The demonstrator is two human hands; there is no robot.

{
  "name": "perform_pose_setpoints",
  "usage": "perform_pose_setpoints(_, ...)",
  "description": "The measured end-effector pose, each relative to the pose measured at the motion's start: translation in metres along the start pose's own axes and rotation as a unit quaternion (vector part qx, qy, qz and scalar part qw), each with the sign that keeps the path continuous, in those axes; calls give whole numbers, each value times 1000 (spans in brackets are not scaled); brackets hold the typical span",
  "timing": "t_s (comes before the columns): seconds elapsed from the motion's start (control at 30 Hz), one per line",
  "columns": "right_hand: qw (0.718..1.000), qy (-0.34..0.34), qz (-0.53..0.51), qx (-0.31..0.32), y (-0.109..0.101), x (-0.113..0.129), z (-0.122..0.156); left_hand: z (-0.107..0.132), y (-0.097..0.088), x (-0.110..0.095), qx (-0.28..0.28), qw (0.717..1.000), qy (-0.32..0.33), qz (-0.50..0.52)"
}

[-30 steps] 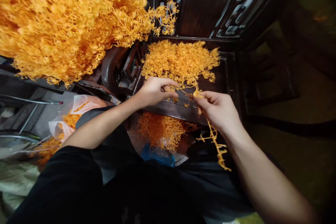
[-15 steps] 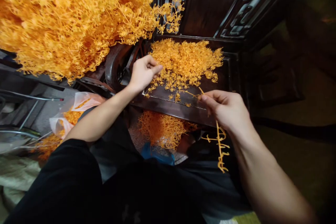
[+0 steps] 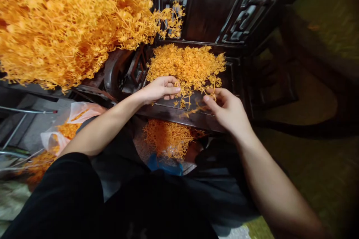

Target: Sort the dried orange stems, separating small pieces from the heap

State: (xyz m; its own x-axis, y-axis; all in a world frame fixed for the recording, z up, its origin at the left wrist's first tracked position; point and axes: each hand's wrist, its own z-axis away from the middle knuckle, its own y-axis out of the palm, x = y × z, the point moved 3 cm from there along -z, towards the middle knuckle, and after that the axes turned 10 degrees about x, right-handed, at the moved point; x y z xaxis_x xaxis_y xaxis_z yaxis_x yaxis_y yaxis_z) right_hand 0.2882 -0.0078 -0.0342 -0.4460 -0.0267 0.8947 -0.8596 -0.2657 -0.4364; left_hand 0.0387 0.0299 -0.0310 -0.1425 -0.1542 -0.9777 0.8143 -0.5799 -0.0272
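Note:
A branching orange plastic flower stem [image 3: 212, 92] is pinched in the closed fingertips of my right hand [image 3: 228, 110], over the front edge of a dark wooden seat. Part of it hangs toward the left, smeared by motion. My left hand [image 3: 161, 89] is closed at the near left side of the pile, thumb against fingers. A small orange flower piece [image 3: 176, 84] shows at its fingertips. Just beyond both hands, a pile of small orange flower pieces [image 3: 187, 61] lies on the wooden seat [image 3: 179, 111].
A large heap of orange flower stems [image 3: 70, 26] rises at upper left, beside a curved wooden armrest [image 3: 112, 69]. Below the seat sit bare orange stems [image 3: 169, 138] above a blue container [image 3: 165, 166]. A whitish plastic bag [image 3: 81, 111] with orange pieces lies at left, near metal tubing [image 3: 28, 110].
My right hand has swung its stem up and left, closer to the pile. My left hand has come nearer to me and slightly right. The view has shifted a little.

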Motion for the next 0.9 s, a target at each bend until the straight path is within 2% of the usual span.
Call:
perform_pose_setpoints(0.13,999,-30,-35,15,8,7,-1,7,13,-7,53,998,5,-38)
perform_pose_setpoints(0.2,995,-37,-79,44,13,13,-1,9,18,-9,63,997,10,-39)
perform_pose_setpoints(0.27,988,-26,-114,105,20,18,-1,10,22,-10,57,997,21,-41)
perform_pose_setpoints(0.37,981,-1,-82,175,28,25,2,9,21,-14,24,994,51,-94)
perform_pose_setpoints(0.47,980,19,-59,190,25,31,9,7,1,-19,-32,971,58,-230)
perform_pose_setpoints(0.57,968,59,-112,217,17,32,16,7,-39,-21,-156,911,38,-379)
perform_pose_setpoints(0.63,965,78,-143,205,9,28,17,4,-64,-14,-216,877,12,-428)
perform_pose_setpoints(0.7,971,75,-144,174,0,22,13,-2,-76,1,-217,870,-16,-443)
perform_pose_setpoints(0.8,989,64,-69,117,-13,12,6,-16,-74,26,-178,868,-48,-461)
perform_pose_setpoints(0.9,996,65,-19,53,-26,3,2,-29,-64,40,-157,867,-61,-469)
